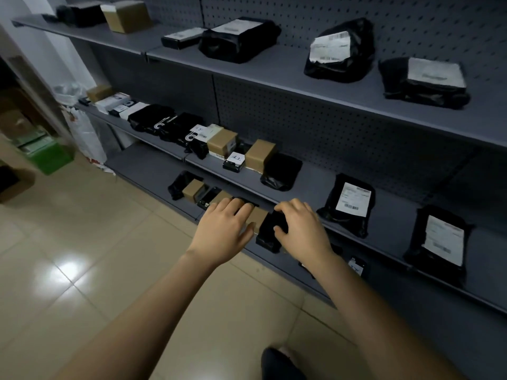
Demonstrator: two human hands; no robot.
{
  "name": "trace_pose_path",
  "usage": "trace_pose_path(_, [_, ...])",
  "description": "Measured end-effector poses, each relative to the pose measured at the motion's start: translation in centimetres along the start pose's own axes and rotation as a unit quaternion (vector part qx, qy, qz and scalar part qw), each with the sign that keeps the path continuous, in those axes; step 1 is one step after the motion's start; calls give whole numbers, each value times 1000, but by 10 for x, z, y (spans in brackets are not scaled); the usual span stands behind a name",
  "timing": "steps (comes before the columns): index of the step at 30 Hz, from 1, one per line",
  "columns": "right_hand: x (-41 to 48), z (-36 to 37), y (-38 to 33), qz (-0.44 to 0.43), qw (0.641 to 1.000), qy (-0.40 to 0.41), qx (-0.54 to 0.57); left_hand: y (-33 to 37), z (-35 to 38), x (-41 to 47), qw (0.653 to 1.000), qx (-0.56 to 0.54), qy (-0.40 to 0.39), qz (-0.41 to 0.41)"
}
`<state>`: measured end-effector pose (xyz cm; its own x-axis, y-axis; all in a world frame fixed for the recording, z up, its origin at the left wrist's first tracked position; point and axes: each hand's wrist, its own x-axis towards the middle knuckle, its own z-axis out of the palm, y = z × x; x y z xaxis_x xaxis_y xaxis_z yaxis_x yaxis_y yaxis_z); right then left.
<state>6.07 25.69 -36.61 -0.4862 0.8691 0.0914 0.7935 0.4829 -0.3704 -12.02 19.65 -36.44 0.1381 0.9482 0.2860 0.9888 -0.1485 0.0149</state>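
The right hand curls its fingers and thumb round a small black parcel, gripping its upper end at the front edge of the bottom shelf. Just beside it the left hand lies flat, fingers straight and slightly spread, over a brown box (whether it presses down cannot be told). The box sits between the two hands, touching the parcel. On the middle shelf just behind, a black bag with a white label lies flat, above a tiled floor
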Motion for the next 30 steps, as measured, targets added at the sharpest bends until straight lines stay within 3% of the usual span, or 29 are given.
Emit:
trace_pose_path(10, [97,31,24,42,999,-29,15,-54,50,71,999,-23,-30,-9])
trace_pose_path(22, [172,106,31,233,971,17,44,-150,135,166,986,-57,-97,120])
trace_pose_path(30, [192,161,74,300,950,27,85,-156,214,204,983,-78,-122,113])
